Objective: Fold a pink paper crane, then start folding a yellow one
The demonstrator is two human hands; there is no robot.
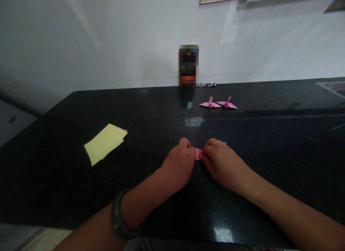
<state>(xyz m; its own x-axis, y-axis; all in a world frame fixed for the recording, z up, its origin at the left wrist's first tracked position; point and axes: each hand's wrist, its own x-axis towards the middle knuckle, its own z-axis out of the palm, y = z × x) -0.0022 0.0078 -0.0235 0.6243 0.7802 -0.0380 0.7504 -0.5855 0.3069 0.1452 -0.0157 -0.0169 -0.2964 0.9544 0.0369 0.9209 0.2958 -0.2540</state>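
My left hand [180, 161] and my right hand [221, 161] meet at the middle of a black stone counter [151, 110]. Both have their fingers curled and pressed on a small folded pink paper [198, 153], of which only a corner shows between them. A dark green bangle [120, 217] is on my left wrist. Two finished pink paper cranes [219, 104] stand side by side farther back on the counter.
A small stack of yellow paper sheets [105, 143], with a pink sheet edge under it, lies to the left. A blurred dark box [189, 65] stands against the white wall, with a small beaded item [207, 85] beside it.
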